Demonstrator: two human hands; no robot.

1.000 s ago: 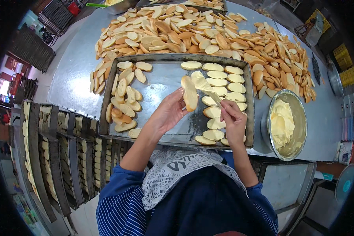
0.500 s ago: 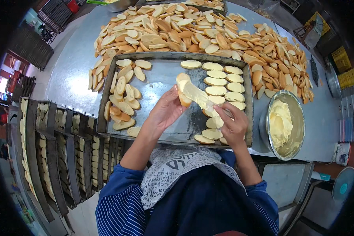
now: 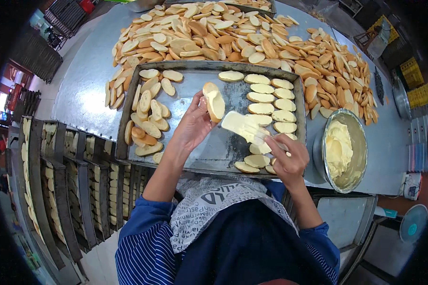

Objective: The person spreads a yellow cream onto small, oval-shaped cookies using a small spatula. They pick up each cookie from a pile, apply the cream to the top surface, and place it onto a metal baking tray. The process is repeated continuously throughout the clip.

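Observation:
Over the metal tray (image 3: 204,164), my left hand (image 3: 193,124) is closed on a bread slice (image 3: 214,102), tilted up and partly smeared with pale cream. My right hand (image 3: 290,156) grips a flat spreader (image 3: 242,124) whose cream-coated blade sits just right of the slice, apart from it. Rows of cream-topped slices (image 3: 260,97) lie along the tray's right side. Loose plain slices (image 3: 151,129) are heaped along its left side. Right of the tray stands a metal bowl (image 3: 362,166) containing thick pale yellow cream (image 3: 338,147).
A large pile of bread slices (image 3: 209,35) covers the table (image 3: 83,90) beyond the tray and to its right. Stacked trays of slices (image 3: 81,204) stand at the left, below table height. A second bowl (image 3: 142,4) and another tray are at the far edge.
The spreader has come off the bread slice and moved right and down with my right hand. My left hand has shifted slightly left, tipping the slice more upright.

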